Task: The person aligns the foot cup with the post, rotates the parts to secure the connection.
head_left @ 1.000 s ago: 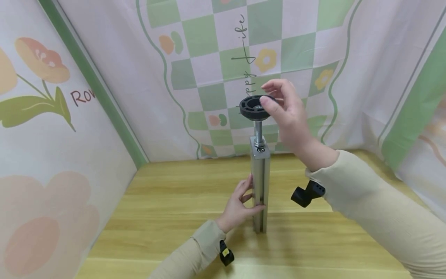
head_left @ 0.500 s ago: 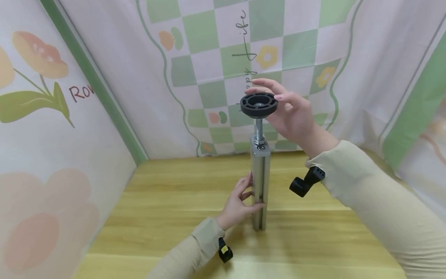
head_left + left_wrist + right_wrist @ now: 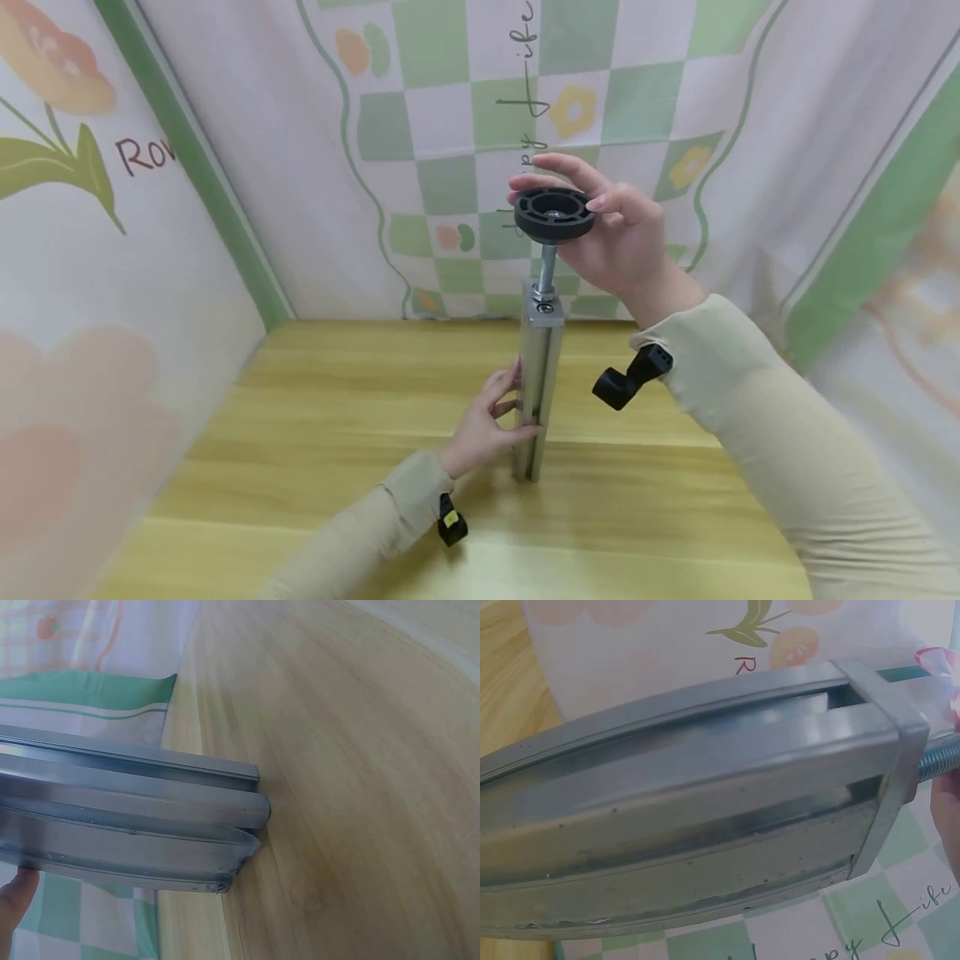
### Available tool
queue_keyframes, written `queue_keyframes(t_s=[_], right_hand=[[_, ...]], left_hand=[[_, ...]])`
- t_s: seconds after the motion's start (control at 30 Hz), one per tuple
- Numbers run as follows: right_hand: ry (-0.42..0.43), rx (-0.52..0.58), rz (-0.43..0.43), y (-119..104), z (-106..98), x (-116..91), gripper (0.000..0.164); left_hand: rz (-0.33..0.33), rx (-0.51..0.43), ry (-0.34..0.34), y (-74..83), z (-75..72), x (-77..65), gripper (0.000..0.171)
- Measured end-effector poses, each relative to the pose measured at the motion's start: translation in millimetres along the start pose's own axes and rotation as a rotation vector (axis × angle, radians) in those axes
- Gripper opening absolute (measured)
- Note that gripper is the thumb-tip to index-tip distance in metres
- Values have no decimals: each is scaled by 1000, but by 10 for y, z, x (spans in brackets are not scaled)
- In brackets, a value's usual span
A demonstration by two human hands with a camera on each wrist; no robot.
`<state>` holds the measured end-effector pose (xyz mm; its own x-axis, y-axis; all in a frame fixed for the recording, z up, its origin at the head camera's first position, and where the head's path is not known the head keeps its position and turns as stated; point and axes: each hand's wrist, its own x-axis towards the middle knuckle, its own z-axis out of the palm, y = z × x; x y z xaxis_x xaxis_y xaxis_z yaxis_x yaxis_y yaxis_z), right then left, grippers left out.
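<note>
A silvery slotted aluminium profile [image 3: 537, 367] stands upright on the wooden table in the head view. Its lower part is in my left hand [image 3: 480, 429], thumb across the near side and fingers on the left. On its top end sits a metal end plate [image 3: 546, 317] with a screw. From there a threaded rod [image 3: 548, 267] rises to a black round levelling foot [image 3: 553, 228], hollow side up. My right hand [image 3: 618, 237] holds the foot's rim, thumb at its right edge and fingers behind. The right wrist view shows the profile [image 3: 705, 780] close up.
The wooden table [image 3: 337, 392] meets a patterned cloth [image 3: 442, 179] at the back. More printed cloth [image 3: 187, 242] hangs on the left, and a curtain [image 3: 847, 275] borders the right. A small black wrist camera [image 3: 630, 375] sticks out from the right cuff.
My right thumb has moved from over the foot to its right edge, while the fingers have spread behind the rim. The left hand keeps its hold. The head view has shifted slightly.
</note>
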<state>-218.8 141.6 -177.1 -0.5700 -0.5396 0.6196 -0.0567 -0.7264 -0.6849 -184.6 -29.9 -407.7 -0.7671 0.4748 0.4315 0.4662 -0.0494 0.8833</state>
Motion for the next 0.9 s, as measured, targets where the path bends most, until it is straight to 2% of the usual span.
queue_keyframes(t_s=[0.13, 0.43, 0.6, 0.9], right_hand=[[-29, 21, -16, 38, -23, -12, 46], [-97, -88, -67, 49, -57, -39, 36], [-59, -163, -74, 38, -93, -69, 32], [46, -292, -116, 56, -60, -76, 26]], left_hand=[[-14, 12, 5, 5, -22, -21, 94], [-1, 9, 0, -4, -4, 0, 95], [-10, -8, 2, -4, 47, 18, 95], [-17, -9, 2, -19, 48, 29, 94]])
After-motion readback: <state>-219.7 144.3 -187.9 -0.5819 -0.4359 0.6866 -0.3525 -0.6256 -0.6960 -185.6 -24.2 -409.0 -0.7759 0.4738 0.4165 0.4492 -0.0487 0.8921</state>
